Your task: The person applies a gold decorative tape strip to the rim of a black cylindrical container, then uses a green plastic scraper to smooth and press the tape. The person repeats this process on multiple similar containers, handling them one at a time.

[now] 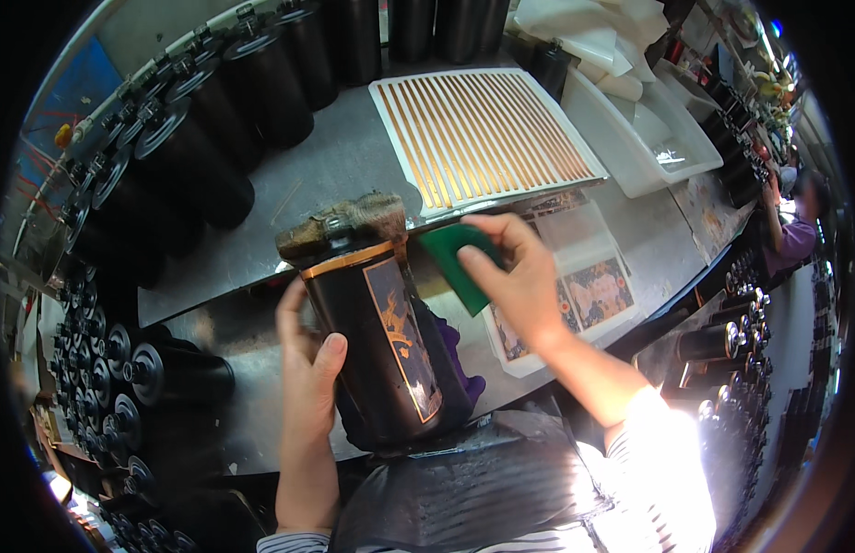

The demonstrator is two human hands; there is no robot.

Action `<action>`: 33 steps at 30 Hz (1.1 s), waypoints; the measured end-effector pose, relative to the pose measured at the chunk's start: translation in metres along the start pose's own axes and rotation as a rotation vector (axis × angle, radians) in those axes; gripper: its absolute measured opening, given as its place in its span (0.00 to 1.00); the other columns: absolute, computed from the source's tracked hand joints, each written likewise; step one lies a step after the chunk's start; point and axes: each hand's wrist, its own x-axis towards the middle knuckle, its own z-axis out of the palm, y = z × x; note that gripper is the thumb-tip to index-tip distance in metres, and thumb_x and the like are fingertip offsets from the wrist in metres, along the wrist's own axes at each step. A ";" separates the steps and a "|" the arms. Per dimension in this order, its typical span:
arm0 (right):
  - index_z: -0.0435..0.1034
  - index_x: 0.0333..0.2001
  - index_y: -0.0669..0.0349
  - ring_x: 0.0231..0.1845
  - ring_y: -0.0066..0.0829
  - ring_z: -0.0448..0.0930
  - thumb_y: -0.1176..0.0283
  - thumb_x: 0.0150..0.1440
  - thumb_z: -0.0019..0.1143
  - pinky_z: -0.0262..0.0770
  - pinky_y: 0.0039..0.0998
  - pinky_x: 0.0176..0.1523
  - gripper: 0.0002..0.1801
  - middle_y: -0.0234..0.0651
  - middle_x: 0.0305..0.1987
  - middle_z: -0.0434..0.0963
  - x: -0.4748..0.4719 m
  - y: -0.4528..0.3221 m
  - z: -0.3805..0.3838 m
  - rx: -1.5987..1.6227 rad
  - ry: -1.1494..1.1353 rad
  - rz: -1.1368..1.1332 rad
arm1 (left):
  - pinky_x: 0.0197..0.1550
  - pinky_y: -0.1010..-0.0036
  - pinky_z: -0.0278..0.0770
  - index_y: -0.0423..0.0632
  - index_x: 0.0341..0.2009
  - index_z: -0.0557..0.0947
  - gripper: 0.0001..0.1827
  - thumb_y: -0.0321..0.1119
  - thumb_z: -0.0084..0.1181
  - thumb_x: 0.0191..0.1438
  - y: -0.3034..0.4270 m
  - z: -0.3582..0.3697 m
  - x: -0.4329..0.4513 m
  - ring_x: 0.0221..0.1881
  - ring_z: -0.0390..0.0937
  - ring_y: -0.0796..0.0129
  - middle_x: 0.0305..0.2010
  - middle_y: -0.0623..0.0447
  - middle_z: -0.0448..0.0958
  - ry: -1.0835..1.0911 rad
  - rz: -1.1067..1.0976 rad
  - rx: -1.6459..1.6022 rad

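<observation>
A black cylindrical bottle (pixel 355 332) lies tilted before me, its neck against a worn, cloth-wrapped rest (pixel 351 220). It bears a gold band (pixel 349 259) near the shoulder and a dark decal with a gold border and gold figure (pixel 404 332). My left hand (pixel 313 345) holds the bottle's left side, thumb on the surface and fingers partly hidden behind it. To the right of the bottle's shoulder, my right hand (pixel 514 273) pinches a green flat squeegee (pixel 462 269) between thumb and fingers, apart from the bottle. Purple cloth (pixel 462 359) shows beside the bottle.
A sheet of gold strips (pixel 489 135) lies on the metal table (pixel 316 166). Patterned decal sheets (pixel 597 294) lie right. A white plastic tub (pixel 621 145) stands back right. Many black bottles (pixel 192 166) stand at the back and left. A person (pixel 800 228) is at the far right.
</observation>
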 end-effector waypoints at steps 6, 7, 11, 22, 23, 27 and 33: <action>0.77 0.42 0.58 0.27 0.27 0.72 0.78 0.32 0.65 0.68 0.25 0.30 0.27 0.27 0.27 0.73 -0.004 -0.056 0.051 -0.418 0.000 -0.950 | 0.57 0.75 0.66 0.38 0.63 0.62 0.31 0.29 0.56 0.56 -0.003 0.020 0.000 0.55 0.69 0.70 0.65 0.44 0.62 0.080 0.143 0.171; 0.76 0.42 0.58 0.27 0.29 0.72 0.76 0.34 0.64 0.70 0.24 0.28 0.25 0.25 0.25 0.70 -0.002 -0.060 0.055 -0.407 -0.013 -0.997 | 0.57 0.74 0.66 0.38 0.64 0.62 0.31 0.28 0.55 0.57 -0.002 0.019 0.002 0.56 0.68 0.70 0.66 0.44 0.62 0.103 0.143 0.302; 0.76 0.42 0.62 0.29 0.26 0.75 0.79 0.44 0.65 0.70 0.26 0.31 0.18 0.34 0.34 0.78 0.002 -0.048 0.029 -0.153 -0.015 -0.729 | 0.61 0.68 0.63 0.37 0.59 0.70 0.27 0.18 0.49 0.51 0.025 0.026 0.003 0.66 0.60 0.55 0.64 0.41 0.65 0.030 0.405 0.857; 0.73 0.41 0.66 0.37 0.17 0.75 0.74 0.53 0.60 0.72 0.21 0.42 0.12 0.31 0.37 0.78 0.021 0.047 -0.005 0.117 0.149 -0.063 | 0.66 0.58 0.55 0.40 0.59 0.70 0.26 0.21 0.48 0.53 0.020 0.058 0.028 0.66 0.60 0.54 0.64 0.38 0.63 -0.080 0.661 1.046; 0.74 0.41 0.64 0.35 0.19 0.76 0.75 0.51 0.62 0.72 0.22 0.41 0.13 0.31 0.35 0.78 0.021 0.039 0.007 0.084 0.178 -0.153 | 0.64 0.65 0.59 0.39 0.64 0.61 0.29 0.26 0.50 0.57 0.010 0.043 0.022 0.66 0.61 0.58 0.66 0.40 0.59 0.033 0.522 0.741; 0.75 0.40 0.55 0.33 0.34 0.73 0.78 0.41 0.65 0.72 0.32 0.35 0.18 0.33 0.31 0.72 0.006 -0.016 0.023 -0.120 0.070 -0.806 | 0.64 0.67 0.59 0.41 0.67 0.50 0.38 0.40 0.53 0.59 -0.026 0.020 0.010 0.63 0.63 0.60 0.64 0.43 0.61 -0.076 -0.060 -0.164; 0.70 0.42 0.61 0.41 0.36 0.74 0.72 0.52 0.59 0.70 0.30 0.44 0.13 0.36 0.37 0.72 0.000 -0.026 -0.008 0.418 -0.418 -0.570 | 0.64 0.66 0.58 0.41 0.66 0.57 0.30 0.37 0.45 0.63 -0.017 0.048 0.008 0.66 0.59 0.58 0.64 0.44 0.62 0.154 0.239 0.728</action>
